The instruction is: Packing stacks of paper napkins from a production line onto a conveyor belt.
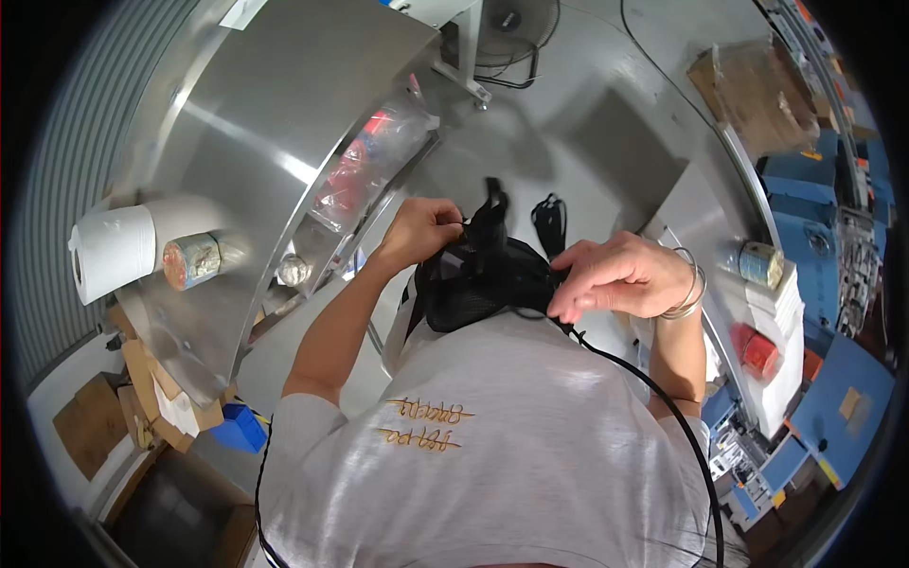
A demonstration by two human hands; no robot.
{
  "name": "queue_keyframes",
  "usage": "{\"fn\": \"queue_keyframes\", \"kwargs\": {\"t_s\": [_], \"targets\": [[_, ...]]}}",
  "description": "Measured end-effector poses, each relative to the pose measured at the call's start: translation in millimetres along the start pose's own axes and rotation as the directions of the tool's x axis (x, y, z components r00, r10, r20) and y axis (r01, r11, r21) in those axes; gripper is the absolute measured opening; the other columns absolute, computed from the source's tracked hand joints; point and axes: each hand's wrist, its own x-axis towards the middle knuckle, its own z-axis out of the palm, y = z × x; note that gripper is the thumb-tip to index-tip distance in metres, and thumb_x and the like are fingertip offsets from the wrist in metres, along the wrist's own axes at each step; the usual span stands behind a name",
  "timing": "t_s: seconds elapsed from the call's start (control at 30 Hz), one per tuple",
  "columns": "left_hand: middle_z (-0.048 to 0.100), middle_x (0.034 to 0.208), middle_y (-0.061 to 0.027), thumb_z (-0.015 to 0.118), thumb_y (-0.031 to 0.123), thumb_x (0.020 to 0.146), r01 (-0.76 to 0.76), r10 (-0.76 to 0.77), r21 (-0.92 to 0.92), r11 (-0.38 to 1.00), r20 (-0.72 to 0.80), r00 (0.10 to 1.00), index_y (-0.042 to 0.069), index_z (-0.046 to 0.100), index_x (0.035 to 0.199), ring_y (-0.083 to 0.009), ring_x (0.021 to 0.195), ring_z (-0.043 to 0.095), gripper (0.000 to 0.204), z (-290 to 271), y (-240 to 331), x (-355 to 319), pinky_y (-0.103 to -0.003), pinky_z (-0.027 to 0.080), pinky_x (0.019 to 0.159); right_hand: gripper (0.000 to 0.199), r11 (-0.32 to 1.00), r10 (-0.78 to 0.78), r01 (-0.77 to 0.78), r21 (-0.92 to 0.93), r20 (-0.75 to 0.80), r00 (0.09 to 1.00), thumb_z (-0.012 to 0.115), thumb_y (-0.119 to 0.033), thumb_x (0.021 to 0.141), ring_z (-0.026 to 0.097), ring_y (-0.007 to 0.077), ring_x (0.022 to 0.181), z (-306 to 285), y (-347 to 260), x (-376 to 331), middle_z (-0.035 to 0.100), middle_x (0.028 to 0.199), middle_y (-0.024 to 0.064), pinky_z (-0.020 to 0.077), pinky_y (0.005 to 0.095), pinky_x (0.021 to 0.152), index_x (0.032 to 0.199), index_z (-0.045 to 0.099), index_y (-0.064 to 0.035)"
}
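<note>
A black mesh pouch (483,301) sits at my waist, in front of a light grey shirt. At its far left edge, my left hand (424,230) is closed in a pinch on the pouch's dark edge. A black strap (490,213) stands up from the pouch, slightly blurred. My right hand (627,276) is beside the pouch's right edge, its fingers bent and apart, with nothing visible between them. Just beyond the pouch is a bundled black cord (549,225). A black cable (653,379) runs from the pouch's right side back past my right arm.
To the left stands a steel table (246,104) with a white paper roll (114,254) and a labelled tin (192,260). Plastic-wrapped red items (355,175) lie below its edge. On the right are a bench with another tin (760,264) and blue machines (805,218). Beyond stands a fan (511,28).
</note>
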Motion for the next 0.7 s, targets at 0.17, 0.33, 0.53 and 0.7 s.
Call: {"fn": "queue_keyframes", "kwargs": {"t_s": [0.17, 0.33, 0.53, 0.7], "targets": [[0.065, 0.07, -0.0136, 0.068, 0.011, 0.074, -0.235, 0.232, 0.046, 0.971, 0.066, 0.97, -0.001, 0.065, 0.081, -0.0188, 0.064, 0.063, 0.015, 40, 20, -24, -0.03, 0.048, 0.061, 0.02, 0.979, -0.179, 0.159, 0.129, 0.16, 0.971, 0.054, -0.012, 0.096, 0.067, 0.0185, 0.084, 49, 18, -29, 0.072, 0.093, 0.0093, 0.0341, 0.0394, 0.104, 0.097, 0.07, 0.0005], [0.065, 0.066, -0.0105, 0.067, 0.012, 0.075, -0.437, 0.439, -0.044, 0.898, 0.138, 0.888, -0.001, 0.065, 0.079, -0.0165, 0.06, 0.061, 0.013, 79, 27, -48, -0.029, 0.047, 0.059, 0.014, 0.988, 0.132, -0.127, 0.089, -0.051, 0.99, 0.056, -0.003, 0.091, 0.065, 0.0171, 0.082, 91, 29, -77, 0.069, 0.085, 0.0054, 0.0391, 0.0339, 0.101, 0.097, 0.068, 0.0006], [0.066, 0.067, -0.0075, 0.069, 0.01, 0.072, -0.366, 0.365, -0.033, 0.93, 0.201, 0.909, 0.001, 0.069, 0.082, -0.0125, 0.062, 0.061, 0.014, 101, 45, -67, -0.028, 0.047, 0.06, 0.022, 0.963, -0.065, -0.05, -0.264, -0.411, 0.909, 0.069, -0.015, 0.085, 0.054, 0.0202, 0.11, 141, 62, -102, 0.058, 0.121, 0.0112, 0.0425, 0.0312, 0.093, 0.105, 0.066, -0.0063], [0.066, 0.067, -0.0092, 0.069, 0.009, 0.07, -0.446, 0.41, 0.056, 0.893, 0.303, 0.86, 0.0, 0.068, 0.079, -0.0142, 0.062, 0.062, 0.013, 107, 68, -81, -0.028, 0.047, 0.059, 0.04, 0.648, -0.113, -0.35, -0.677, -0.54, 0.834, 0.07, -0.034, 0.08, 0.057, 0.0272, 0.098, 176, 77, -98, 0.065, 0.101, 0.0058, 0.046, 0.0366, 0.083, 0.112, 0.064, -0.0122]]}}
